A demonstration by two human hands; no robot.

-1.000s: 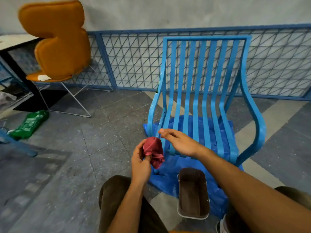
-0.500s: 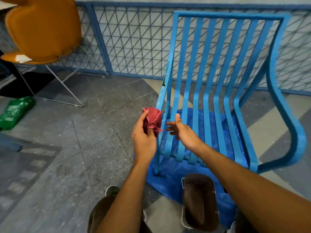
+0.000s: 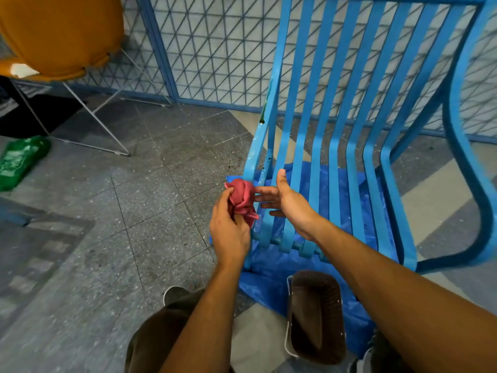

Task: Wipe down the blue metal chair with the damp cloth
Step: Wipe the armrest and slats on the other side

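The blue metal chair (image 3: 352, 125) with slatted seat and back fills the right half of the head view. A bunched red cloth (image 3: 242, 196) is pressed against the chair's left front rail. My left hand (image 3: 228, 227) grips the cloth from below. My right hand (image 3: 287, 203) hovers over the seat's left slats, fingers straight and pointing left at the cloth, thumb up. Whether its fingertips touch the cloth is unclear.
A blue tarp (image 3: 271, 278) lies under the chair. A tray of dark water (image 3: 316, 316) sits on it near my legs. An orange chair (image 3: 56, 36) stands at the upper left, a green bag (image 3: 18, 160) on the floor at the left. A blue mesh fence (image 3: 215, 49) runs behind.
The view has moved closer to the chair. My left hand carried the cloth against the left front rail, and my right hand opened with its fingers stretched toward the cloth.
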